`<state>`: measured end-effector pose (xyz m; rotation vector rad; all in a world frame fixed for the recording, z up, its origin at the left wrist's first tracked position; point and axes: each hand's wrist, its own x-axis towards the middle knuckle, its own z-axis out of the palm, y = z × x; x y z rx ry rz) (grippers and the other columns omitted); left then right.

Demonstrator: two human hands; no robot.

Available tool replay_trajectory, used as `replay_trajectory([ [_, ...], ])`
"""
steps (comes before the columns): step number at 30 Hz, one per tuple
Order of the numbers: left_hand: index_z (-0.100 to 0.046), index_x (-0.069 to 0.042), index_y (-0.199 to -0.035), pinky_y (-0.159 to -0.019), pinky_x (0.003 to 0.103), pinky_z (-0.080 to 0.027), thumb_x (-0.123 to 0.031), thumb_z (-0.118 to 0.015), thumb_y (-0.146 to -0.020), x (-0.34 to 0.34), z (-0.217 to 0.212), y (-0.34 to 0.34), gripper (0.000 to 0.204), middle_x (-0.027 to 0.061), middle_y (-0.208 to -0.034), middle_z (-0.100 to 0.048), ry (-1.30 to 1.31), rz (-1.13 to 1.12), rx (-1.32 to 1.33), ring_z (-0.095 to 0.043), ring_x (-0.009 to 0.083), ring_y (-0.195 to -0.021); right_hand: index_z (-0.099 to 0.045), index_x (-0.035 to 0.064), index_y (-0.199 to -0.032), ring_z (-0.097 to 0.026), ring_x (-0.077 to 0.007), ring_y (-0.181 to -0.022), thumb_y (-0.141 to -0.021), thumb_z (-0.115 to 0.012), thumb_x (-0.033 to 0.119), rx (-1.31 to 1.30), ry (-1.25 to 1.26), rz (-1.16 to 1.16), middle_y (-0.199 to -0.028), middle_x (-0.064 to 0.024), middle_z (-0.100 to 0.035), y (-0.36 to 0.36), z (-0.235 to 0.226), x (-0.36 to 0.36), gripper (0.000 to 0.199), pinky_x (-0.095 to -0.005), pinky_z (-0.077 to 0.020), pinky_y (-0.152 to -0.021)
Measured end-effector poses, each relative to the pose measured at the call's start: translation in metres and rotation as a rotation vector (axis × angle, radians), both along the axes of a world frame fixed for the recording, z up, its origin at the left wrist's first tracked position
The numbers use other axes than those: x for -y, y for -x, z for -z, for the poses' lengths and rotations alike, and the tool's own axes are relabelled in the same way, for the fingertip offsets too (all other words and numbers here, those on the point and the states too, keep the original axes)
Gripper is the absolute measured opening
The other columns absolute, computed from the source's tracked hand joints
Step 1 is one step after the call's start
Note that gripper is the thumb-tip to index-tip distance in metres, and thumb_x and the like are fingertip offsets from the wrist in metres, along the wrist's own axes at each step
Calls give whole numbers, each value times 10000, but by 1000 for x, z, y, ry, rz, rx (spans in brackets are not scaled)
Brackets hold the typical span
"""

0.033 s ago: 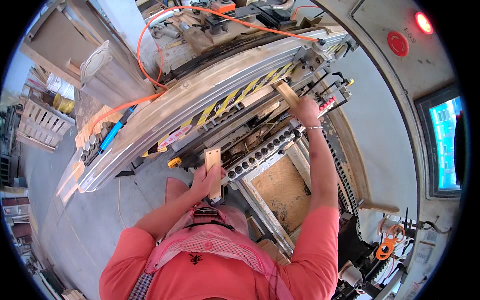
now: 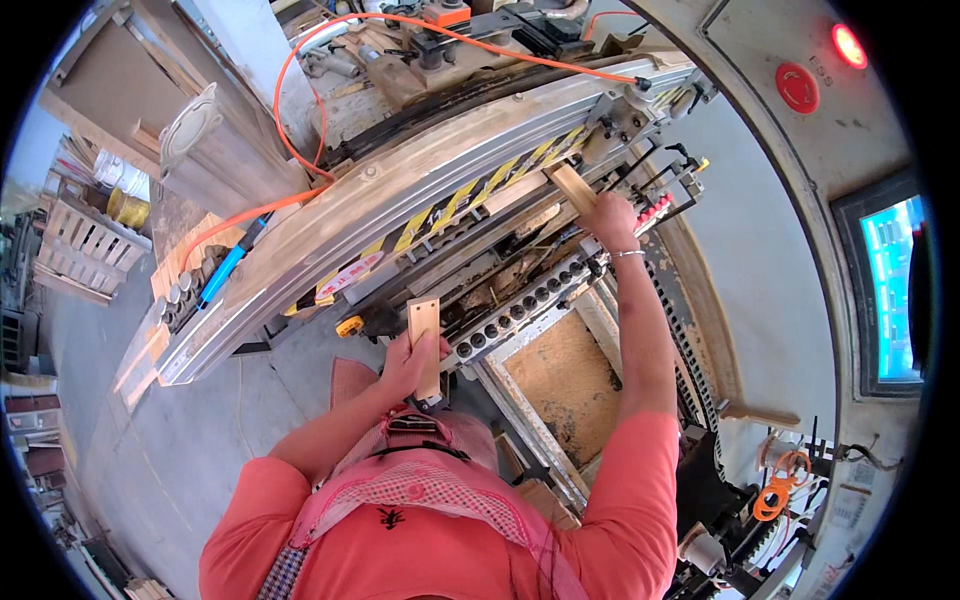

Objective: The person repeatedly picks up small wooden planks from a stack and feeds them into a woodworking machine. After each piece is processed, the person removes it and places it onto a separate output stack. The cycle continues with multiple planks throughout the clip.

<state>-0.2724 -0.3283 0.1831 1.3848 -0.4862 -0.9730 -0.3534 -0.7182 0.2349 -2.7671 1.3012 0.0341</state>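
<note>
My left hand (image 2: 408, 362) grips a short pale wooden block (image 2: 425, 345), held upright close to my chest, at the near edge of a long metal machine. My right hand (image 2: 610, 218) reaches far forward with the arm stretched out and grips a second wooden block (image 2: 574, 187) against the machine's long beam (image 2: 400, 195) with black-and-yellow striping. A row of round black holes (image 2: 520, 310) runs along the machine bed between my two hands.
An orange hose (image 2: 300, 120) loops over the machine top. A sawdust-covered panel (image 2: 565, 375) lies under my right arm. A lit screen (image 2: 890, 290) and red buttons (image 2: 798, 87) sit on the grey cabinet at right. Wooden crates (image 2: 75, 245) stand far left on the concrete floor.
</note>
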Motion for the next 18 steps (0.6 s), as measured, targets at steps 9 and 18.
replay_trajectory([
  [9,-510,9,-1008,-613,218,-450,-225,-440,-931,2,3,-1,257,63,-790,-588,-24,-56,-28,-530,83,-677,-603,19,-864,-621,-314,-832,-611,-736,418,57,-76,-41,-857,-164,-643,-5,5,-4,491,-394,-494,-744],
  [18,-502,6,-1031,-654,246,-469,-187,-448,-920,-2,7,1,228,65,-820,-577,1,-11,17,-540,102,-710,-623,11,-812,-625,-318,-778,-711,-629,412,41,40,-34,-792,-197,-635,-3,5,-13,414,-397,-492,-722],
])
